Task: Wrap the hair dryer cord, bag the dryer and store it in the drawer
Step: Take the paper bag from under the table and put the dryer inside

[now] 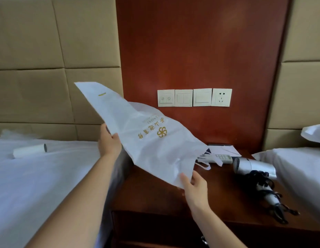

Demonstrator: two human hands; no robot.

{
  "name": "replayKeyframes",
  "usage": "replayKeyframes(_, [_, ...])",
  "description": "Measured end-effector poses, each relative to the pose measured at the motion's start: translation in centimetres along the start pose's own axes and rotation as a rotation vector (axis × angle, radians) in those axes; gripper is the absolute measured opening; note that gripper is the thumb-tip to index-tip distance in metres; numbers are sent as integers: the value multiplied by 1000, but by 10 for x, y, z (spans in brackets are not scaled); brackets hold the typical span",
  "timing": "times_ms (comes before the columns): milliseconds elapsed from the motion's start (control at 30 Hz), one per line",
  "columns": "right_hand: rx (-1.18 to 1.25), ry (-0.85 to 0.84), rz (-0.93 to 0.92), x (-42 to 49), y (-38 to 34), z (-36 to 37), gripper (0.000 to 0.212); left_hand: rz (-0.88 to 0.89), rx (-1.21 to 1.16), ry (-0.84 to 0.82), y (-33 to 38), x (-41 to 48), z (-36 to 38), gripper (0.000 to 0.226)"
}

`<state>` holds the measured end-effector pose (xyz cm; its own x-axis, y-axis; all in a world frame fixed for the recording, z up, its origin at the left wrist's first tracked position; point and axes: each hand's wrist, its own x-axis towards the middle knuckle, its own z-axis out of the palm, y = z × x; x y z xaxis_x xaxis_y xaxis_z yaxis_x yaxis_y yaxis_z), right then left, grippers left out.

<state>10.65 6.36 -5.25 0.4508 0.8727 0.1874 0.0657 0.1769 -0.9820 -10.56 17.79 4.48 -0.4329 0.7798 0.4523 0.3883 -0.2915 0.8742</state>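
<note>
A white, gold-printed fabric bag (146,140) is being pinched at its edges by the left hand (109,142) and right hand (195,188), near the silver cord-wrapped hair dryer (254,166).

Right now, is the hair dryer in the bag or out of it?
Out. The hair dryer lies on the nightstand, cord wound round its handle; the left hand and right hand hold the white bag aloft.
</note>
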Motion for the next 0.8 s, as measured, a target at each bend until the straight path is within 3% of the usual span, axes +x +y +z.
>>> replayKeyframes(67, [-95,-40,79,-3,7,2,32,-172,103,-79,-21,-10,-10,53])
replayKeyframes(167, [-143,-111,157,-8,4,3,36,-310,196,-236,-38,-28,-20,82])
replayKeyframes(267, [-219,-180,196,-13,4,-1,31,-389,342,-347,-36,-55,-24,97])
replayKeyframes(367, [-234,-159,175,-20,-1,-10,8,-367,478,-459,-26,-88,-20,90])
replayKeyframes(567, [-158,-207,187,-30,-6,-31,26,-60,228,-745,13,-163,11,48])
replayKeyframes(667, [-21,-116,256,-30,0,-33,30,-74,150,-860,25,-173,27,41])
replayKeyframes(800, [313,-8,348,-24,6,-39,25,-86,216,-937,26,-174,43,38])
